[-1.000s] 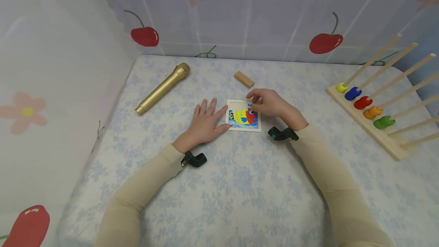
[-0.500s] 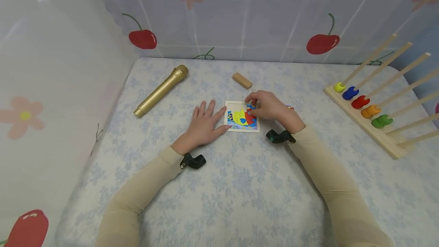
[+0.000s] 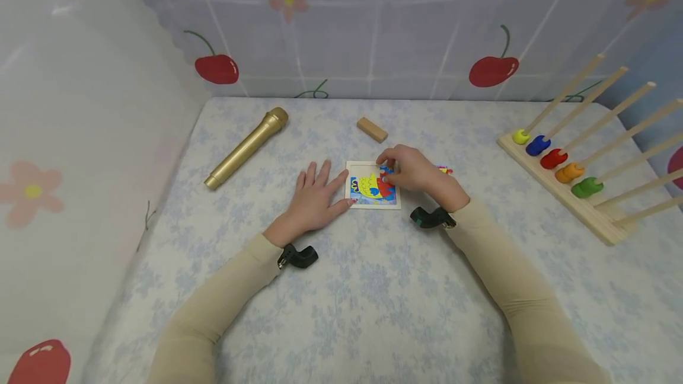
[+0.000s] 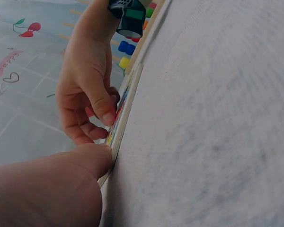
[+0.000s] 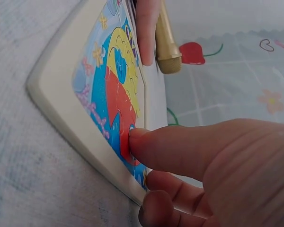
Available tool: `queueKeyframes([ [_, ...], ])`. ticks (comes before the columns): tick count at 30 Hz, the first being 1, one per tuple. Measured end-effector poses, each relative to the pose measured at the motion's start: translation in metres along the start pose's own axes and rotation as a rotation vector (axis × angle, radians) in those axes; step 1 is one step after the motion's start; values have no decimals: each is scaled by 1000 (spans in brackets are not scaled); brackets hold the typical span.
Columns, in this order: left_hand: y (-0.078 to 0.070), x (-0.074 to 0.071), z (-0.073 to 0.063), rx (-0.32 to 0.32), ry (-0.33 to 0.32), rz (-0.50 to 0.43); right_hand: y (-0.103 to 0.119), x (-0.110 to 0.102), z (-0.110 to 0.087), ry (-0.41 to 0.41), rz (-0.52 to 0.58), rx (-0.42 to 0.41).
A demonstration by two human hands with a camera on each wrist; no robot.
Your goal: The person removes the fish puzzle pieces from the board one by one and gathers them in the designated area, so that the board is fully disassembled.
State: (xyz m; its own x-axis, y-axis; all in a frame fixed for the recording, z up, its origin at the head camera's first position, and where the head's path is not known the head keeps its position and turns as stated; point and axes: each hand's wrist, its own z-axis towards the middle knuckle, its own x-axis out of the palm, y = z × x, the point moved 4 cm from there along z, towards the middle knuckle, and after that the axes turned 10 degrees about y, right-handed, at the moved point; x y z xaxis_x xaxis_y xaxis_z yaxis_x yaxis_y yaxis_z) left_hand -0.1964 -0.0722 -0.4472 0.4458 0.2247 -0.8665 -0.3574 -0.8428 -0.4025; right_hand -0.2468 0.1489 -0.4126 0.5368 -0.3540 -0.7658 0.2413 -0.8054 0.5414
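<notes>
A small square jigsaw puzzle of a yellow and red fish lies in a pale tray (image 3: 373, 207) on the table. My left hand (image 3: 311, 203) rests flat with spread fingers; its thumb and index fingertips touch the tray's left edge. At the upper right of the picture, my right hand (image 3: 416, 172) holds a red and blue puzzle piece (image 5: 125, 135) between thumb and curled fingers. The right wrist view shows the thumb pressing on its face, and the other fingertips at the tray's rim. A bare strip shows along the tray's top. The right hand hides part of the picture.
Colourful scraps (image 3: 444, 169), partly hidden, lie behind my right wrist. A wooden block (image 3: 372, 130) sits beyond the tray. To the left is a gold microphone (image 3: 245, 150); a wooden peg rack (image 3: 560, 191) with coloured beads stands right.
My right thumb has shifted slightly down onto the fish's eye, covering it. The left hand keeps its place at the tray. The head view has tilted a little.
</notes>
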Motion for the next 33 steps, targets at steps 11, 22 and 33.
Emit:
queueKeyframes([
  [11, -2, 0, -4, 7, -9, -7, -1, 1, 0, 27, -7, 8],
  [22, -5, -2, -3, 6, 2, 9, 0, 0, -1, 23, -36, -11],
  [33, -7, -3, -5, 16, -9, -5, -2, 2, -2, -9, -60, -45],
])
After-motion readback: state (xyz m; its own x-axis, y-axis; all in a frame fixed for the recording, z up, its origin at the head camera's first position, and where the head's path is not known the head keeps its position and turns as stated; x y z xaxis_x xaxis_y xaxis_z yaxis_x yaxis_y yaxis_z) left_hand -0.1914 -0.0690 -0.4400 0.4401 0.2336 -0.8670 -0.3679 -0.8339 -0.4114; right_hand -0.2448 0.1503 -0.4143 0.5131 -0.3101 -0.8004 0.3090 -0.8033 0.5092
